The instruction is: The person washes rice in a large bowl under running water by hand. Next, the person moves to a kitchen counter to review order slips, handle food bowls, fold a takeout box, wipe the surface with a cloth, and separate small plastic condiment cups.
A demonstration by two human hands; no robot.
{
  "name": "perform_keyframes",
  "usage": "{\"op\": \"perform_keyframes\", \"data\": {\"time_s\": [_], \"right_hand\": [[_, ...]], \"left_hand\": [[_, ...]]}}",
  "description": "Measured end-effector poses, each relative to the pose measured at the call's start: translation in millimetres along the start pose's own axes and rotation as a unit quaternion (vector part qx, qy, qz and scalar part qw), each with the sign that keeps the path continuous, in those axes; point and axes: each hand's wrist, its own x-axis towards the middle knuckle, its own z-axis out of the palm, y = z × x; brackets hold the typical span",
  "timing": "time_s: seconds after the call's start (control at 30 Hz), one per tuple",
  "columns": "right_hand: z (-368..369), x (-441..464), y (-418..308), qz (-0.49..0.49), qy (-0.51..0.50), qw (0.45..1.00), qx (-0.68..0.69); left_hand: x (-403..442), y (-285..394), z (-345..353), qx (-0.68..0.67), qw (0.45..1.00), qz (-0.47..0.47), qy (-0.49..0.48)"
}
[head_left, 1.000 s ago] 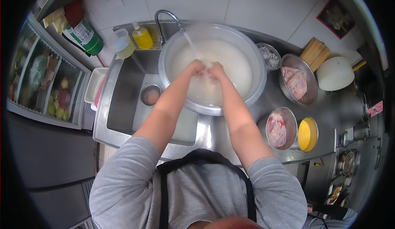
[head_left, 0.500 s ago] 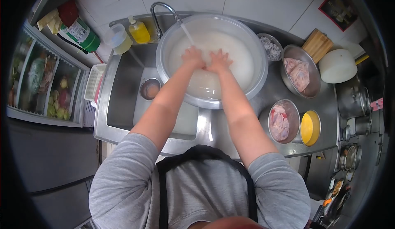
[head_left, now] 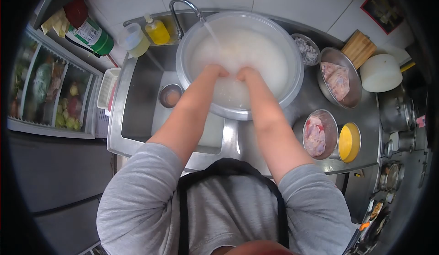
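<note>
A large metal basin [head_left: 296, 82] holds cloudy, whitish water [head_left: 260, 49]. Both of my hands are sunk in it side by side, a little apart. Of my left hand [head_left: 216, 70] only the wrist, the back and the thumb side show. My right hand [head_left: 247, 73] is likewise under the surface beyond the thumb side. The murk hides the fingers of both, and anything they may touch below. Water from the curved faucet [head_left: 183, 2] pours into the basin just beyond my left hand.
Left of the basin is a sink [head_left: 139, 104] with a small metal bowl [head_left: 170, 96]. A yellow soap bottle [head_left: 157, 33] stands behind it. To the right are bowls of raw meat [head_left: 336, 81], a container of yellow liquid [head_left: 349, 143] and a cutting board [head_left: 359, 49].
Both hands have gone from spread fingers at the water's surface to mostly submerged, drawn slightly toward me. The water looks cloudier, and the view has shifted slightly.
</note>
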Motion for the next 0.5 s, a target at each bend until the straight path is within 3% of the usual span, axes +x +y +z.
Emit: {"op": "perform_keyframes", "data": {"time_s": [0.03,0.1,0.13,0.2,0.27,0.3,0.33,0.37,0.4,0.43,0.47,0.5], "right_hand": [[-2.2,9.2,7.1,0.0,0.003,1.0,0.002],[-13.3,28.4,21.2,-0.144,0.005,0.988,-0.048],[-20.0,28.1,20.8,-0.145,0.008,0.988,-0.047],[-50.4,-13.0,1.3,-0.088,0.161,0.981,0.064],[-53.1,2.1,-19.1,-0.158,0.322,0.892,0.274],[-54.6,17.0,-30.4,-0.183,0.331,0.86,0.342],[-57.8,32.2,-42.3,-0.208,0.339,0.822,0.406],[-62.1,44.9,-52.9,-0.212,0.341,0.821,0.405],[-66.6,56.4,-63.3,-0.177,0.283,0.779,0.53],[-70.0,67.3,-73.2,-0.139,0.218,0.72,0.644],[-68.3,81.3,-82.0,-0.143,0.218,0.719,0.644],[-65.7,94.2,-90.4,-0.113,0.182,0.634,0.743]], "left_hand": [[3.4,-1.7,-4.2,0.016,0.999,0.039,0.003],[8.1,-7.4,-17.7,0.034,0.996,0.077,0.009],[9.9,-11.6,-24.6,0.081,0.988,0.124,0.048],[5.4,-23.0,-35.0,0.128,0.974,0.17,0.083],[-12.0,-41.1,-46.1,0.024,0.974,0.179,0.134],[-11.3,-49.2,-44.1,0.024,0.974,0.178,0.134],[-10.1,-56.6,-43.6,-0.09,0.963,0.176,0.181],[-9.3,-61.0,-44.8,-0.202,0.937,0.173,0.227],[-14.4,-60.9,-47.8,-0.201,0.936,0.172,0.232],[-19.3,-60.0,-50.6,-0.366,0.898,0.125,0.211],[-23.1,-59.0,-52.7,-0.52,0.831,0.076,0.184],[-18.6,-60.3,-51.2,-0.518,0.831,0.076,0.188]]}}
